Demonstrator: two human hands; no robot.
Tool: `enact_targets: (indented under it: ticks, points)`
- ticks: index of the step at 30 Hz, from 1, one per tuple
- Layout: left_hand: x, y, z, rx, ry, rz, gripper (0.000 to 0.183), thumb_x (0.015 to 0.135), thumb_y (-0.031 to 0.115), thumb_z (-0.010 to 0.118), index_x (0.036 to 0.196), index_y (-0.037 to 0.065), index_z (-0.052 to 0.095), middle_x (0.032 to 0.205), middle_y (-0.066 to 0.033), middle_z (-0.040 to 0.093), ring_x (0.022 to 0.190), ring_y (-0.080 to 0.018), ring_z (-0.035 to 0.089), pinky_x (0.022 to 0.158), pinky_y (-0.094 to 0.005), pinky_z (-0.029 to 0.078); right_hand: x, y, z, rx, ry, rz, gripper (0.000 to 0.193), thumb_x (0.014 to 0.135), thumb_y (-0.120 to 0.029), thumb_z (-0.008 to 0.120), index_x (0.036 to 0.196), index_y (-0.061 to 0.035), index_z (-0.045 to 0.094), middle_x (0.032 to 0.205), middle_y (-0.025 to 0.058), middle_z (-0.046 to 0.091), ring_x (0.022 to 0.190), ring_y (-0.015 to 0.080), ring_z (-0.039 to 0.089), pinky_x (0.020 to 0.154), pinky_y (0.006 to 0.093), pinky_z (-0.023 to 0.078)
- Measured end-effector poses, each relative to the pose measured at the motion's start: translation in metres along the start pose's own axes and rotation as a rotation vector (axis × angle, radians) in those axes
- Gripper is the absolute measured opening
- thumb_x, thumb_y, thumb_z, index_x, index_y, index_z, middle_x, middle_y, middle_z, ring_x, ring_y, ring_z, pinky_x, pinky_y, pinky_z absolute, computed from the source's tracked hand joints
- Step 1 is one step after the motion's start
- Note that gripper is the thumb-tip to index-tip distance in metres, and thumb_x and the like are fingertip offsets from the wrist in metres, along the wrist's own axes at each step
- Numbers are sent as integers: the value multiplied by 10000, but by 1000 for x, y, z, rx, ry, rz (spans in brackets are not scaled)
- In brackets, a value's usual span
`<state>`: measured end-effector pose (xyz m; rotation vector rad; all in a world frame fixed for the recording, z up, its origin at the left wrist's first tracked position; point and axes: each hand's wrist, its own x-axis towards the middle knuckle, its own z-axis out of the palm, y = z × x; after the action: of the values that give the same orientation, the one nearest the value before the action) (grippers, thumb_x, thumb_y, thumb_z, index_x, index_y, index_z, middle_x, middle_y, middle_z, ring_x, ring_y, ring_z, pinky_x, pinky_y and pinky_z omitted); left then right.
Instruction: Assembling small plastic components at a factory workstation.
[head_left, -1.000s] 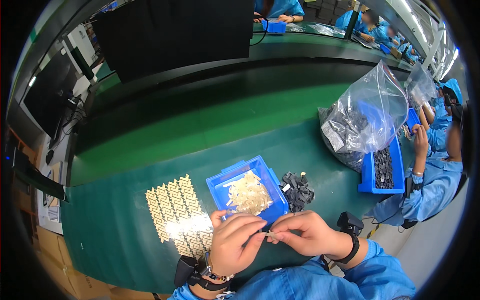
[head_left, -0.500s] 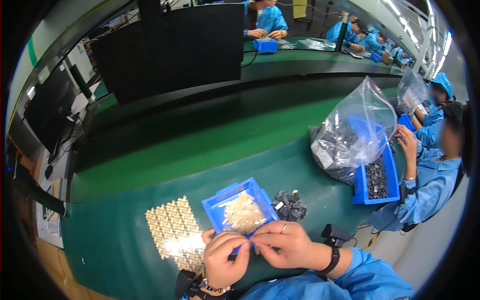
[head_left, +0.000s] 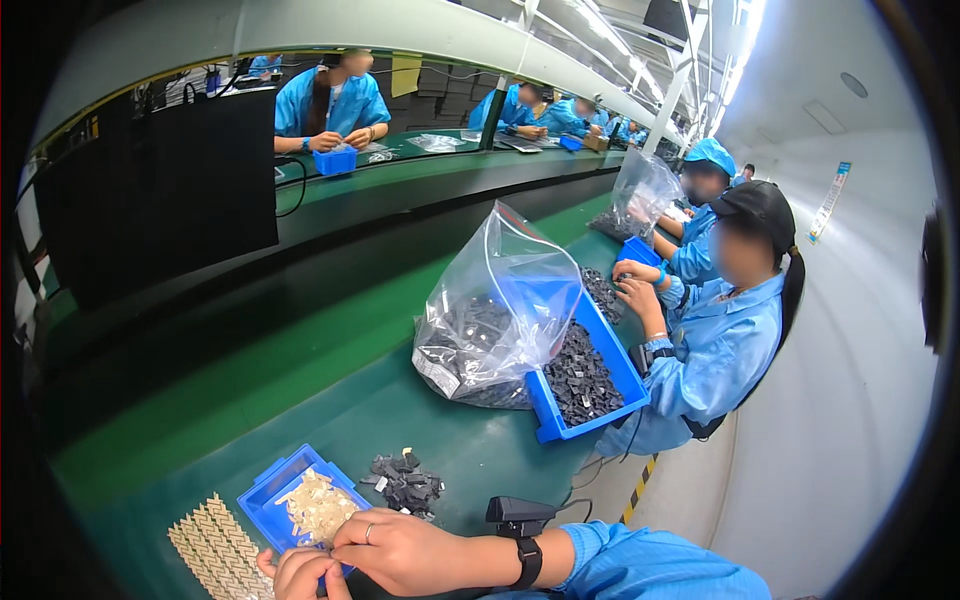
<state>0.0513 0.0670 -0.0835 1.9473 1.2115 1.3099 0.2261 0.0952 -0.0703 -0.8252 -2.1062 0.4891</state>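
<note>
My left hand (head_left: 303,573) and my right hand (head_left: 400,550) meet at the near edge of a small blue tray (head_left: 262,502). Fingertips of both are pinched together; whatever sits between them is too small to make out. Inside the tray lies a heap of small cream-coloured pieces (head_left: 318,506). Left of it, cream pieces are laid in a zigzag block (head_left: 215,548) on the green mat. A loose pile of small black plastic parts (head_left: 404,484) rests just beyond my right hand. The lower part of my left hand is cut off by the picture's rim.
A large clear plastic bag of dark parts (head_left: 470,345) leans against a long blue bin (head_left: 632,385) filled with black parts (head_left: 580,378). At the right a co-worker in a blue smock (head_left: 735,335) sits close to that bin. A dark monitor (head_left: 160,190) stands at the far left.
The view has swung to the right, so the tray, zigzag block and bag appear further left. Both hands keep their pinch at the tray's near edge.
</note>
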Motion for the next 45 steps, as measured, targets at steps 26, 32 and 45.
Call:
enact_targets:
  ticks: [26,32,45]
  points:
    - [-10,-12,6,146,127,-182,62,831,38,685,871,76,714,844,-31,717,818,-194,675,951,-384,291,-1,12,-4,2,18,118,243,742,46,653,979,16,700,950,136,700,839,305,696,758,367,574]
    - [-7,-11,2,177,60,-134,50,876,65,674,909,73,709,860,-19,726,830,-163,679,980,-387,268,2,9,5,162,-36,162,152,782,-5,697,933,-9,711,894,121,684,792,301,675,708,368,562]
    - [-5,-7,1,198,72,-59,37,825,59,716,861,53,717,872,-31,717,851,-183,675,953,-382,280,0,3,7,237,-5,218,119,774,27,674,890,3,680,865,131,652,782,313,647,694,376,536]
